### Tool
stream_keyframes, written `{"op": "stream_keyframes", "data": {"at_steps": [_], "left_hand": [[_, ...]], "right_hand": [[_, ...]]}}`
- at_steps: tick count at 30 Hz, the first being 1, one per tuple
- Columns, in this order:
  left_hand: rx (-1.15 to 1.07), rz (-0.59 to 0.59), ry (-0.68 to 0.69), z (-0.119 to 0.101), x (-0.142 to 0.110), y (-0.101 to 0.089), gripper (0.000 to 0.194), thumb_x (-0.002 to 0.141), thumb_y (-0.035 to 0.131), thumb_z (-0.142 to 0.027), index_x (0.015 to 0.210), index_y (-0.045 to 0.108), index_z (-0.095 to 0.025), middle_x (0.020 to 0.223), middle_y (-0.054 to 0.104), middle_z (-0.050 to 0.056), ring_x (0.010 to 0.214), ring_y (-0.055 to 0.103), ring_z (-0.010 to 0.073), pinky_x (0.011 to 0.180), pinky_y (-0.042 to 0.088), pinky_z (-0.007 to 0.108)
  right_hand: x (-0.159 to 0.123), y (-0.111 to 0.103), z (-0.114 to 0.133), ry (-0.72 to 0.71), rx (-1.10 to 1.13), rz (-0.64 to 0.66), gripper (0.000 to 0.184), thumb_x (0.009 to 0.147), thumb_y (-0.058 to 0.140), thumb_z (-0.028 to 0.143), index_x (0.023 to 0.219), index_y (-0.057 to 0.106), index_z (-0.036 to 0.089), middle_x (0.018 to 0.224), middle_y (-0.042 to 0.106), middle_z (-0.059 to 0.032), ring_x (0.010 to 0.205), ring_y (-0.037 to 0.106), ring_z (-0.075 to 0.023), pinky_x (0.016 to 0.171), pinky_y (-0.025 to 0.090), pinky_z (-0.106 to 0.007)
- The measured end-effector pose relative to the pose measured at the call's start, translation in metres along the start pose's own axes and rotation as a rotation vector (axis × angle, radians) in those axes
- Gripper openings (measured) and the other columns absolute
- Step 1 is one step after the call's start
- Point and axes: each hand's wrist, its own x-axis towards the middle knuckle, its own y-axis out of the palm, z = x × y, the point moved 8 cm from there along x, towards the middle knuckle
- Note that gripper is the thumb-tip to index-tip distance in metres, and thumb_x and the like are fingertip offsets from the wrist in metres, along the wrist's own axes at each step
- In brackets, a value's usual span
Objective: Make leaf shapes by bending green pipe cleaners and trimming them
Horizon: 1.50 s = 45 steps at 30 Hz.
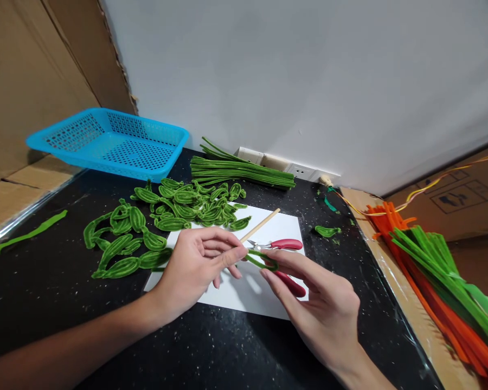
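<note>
My left hand (199, 262) pinches one end of a green pipe cleaner loop (261, 260) between thumb and forefinger. My right hand (317, 303) pinches the other end of the same loop with its fingertips. Both hands hover over a white sheet of paper (268, 227) on the black table. Red-handled scissors (287, 245) lie on the paper just behind the loop, partly hidden by my right fingers. A thin wooden stick (262, 223) lies slanted on the paper beside my left hand.
A pile of several bent green leaf shapes (162, 216) lies left of the paper. Straight green pipe cleaners (239, 170) lie by the wall. A blue plastic basket (109, 142) sits at the back left. Orange and green pipe cleaners (439, 271) lie on cardboard at right.
</note>
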Motion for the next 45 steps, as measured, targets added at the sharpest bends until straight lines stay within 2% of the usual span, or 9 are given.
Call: {"op": "stream_keyframes", "data": {"at_steps": [5, 10, 18, 25, 34, 39, 42, 45], "left_hand": [[0.021, -0.046, 0.019, -0.001, 0.0, -0.004, 0.024, 0.073, 0.093, -0.026, 0.085, 0.076, -0.012, 0.066, 0.077, 0.005, 0.05, 0.072, 0.0153, 0.037, 0.048, 0.014], [0.047, -0.04, 0.021, -0.001, 0.001, -0.003, 0.025, 0.073, 0.092, -0.027, 0.085, 0.074, -0.013, 0.065, 0.077, 0.005, 0.052, 0.073, 0.0171, 0.036, 0.047, 0.014], [0.032, -0.028, 0.019, -0.001, 0.0, -0.003, 0.022, 0.073, 0.091, -0.024, 0.084, 0.075, -0.012, 0.065, 0.078, 0.004, 0.04, 0.063, 0.0097, 0.035, 0.046, 0.013], [-0.017, -0.037, -0.001, -0.003, 0.0, -0.001, 0.025, 0.07, 0.093, -0.02, 0.081, 0.073, -0.012, 0.06, 0.075, 0.003, 0.037, 0.06, 0.0089, 0.034, 0.046, 0.012], [-0.041, 0.004, 0.005, -0.004, -0.001, 0.002, 0.021, 0.073, 0.092, -0.02, 0.081, 0.075, -0.011, 0.061, 0.075, 0.003, 0.036, 0.057, 0.0067, 0.035, 0.046, 0.012], [-0.083, 0.02, 0.028, -0.008, -0.002, 0.005, 0.02, 0.069, 0.094, -0.014, 0.08, 0.078, -0.01, 0.063, 0.076, 0.003, 0.037, 0.058, 0.0062, 0.036, 0.047, 0.011], [-0.102, 0.04, 0.031, -0.008, -0.003, 0.007, 0.019, 0.068, 0.094, -0.013, 0.078, 0.078, -0.01, 0.062, 0.075, 0.002, 0.038, 0.059, 0.0063, 0.037, 0.048, 0.011], [-0.13, 0.059, 0.013, -0.006, -0.002, 0.007, 0.02, 0.07, 0.094, -0.016, 0.08, 0.078, -0.01, 0.062, 0.074, 0.002, 0.041, 0.063, 0.0093, 0.036, 0.049, 0.012]], "right_hand": [[-0.002, 0.0, -0.005, 0.046, 0.001, -0.026, 0.032, 0.091, 0.078, 0.014, 0.121, 0.074, 0.024, 0.114, 0.081, -0.0036, 0.09, 0.081, -0.0184, 0.086, 0.071, -0.031], [-0.002, 0.0, -0.003, 0.029, 0.021, -0.018, 0.033, 0.092, 0.076, 0.012, 0.123, 0.074, 0.025, 0.114, 0.081, -0.0044, 0.088, 0.082, -0.0184, 0.084, 0.071, -0.03], [-0.003, -0.001, -0.008, 0.094, 0.106, -0.037, 0.031, 0.092, 0.077, 0.013, 0.12, 0.077, 0.027, 0.114, 0.081, -0.0023, 0.089, 0.081, -0.017, 0.087, 0.07, -0.028], [0.001, 0.0, -0.009, 0.13, 0.156, -0.03, 0.029, 0.09, 0.079, 0.014, 0.115, 0.08, 0.029, 0.107, 0.083, -0.0011, 0.089, 0.081, -0.0172, 0.082, 0.07, -0.025], [0.002, -0.011, -0.001, 0.08, 0.193, -0.164, 0.03, 0.084, 0.083, 0.007, 0.106, 0.083, 0.028, 0.099, 0.084, -0.0019, 0.084, 0.082, -0.0179, 0.076, 0.071, -0.023], [0.006, -0.015, -0.002, 0.125, 0.239, -0.205, 0.026, 0.081, 0.085, 0.007, 0.097, 0.083, 0.027, 0.09, 0.084, -0.0003, 0.078, 0.082, -0.016, 0.072, 0.069, -0.019], [0.006, -0.016, -0.005, 0.121, 0.265, -0.2, 0.031, 0.079, 0.087, 0.007, 0.101, 0.083, 0.029, 0.091, 0.084, 0.0017, 0.076, 0.082, -0.0151, 0.073, 0.069, -0.019], [0.003, -0.014, -0.004, 0.046, 0.233, -0.145, 0.041, 0.079, 0.088, 0.007, 0.112, 0.081, 0.031, 0.102, 0.084, 0.0008, 0.086, 0.082, -0.0165, 0.082, 0.07, -0.023]]}}
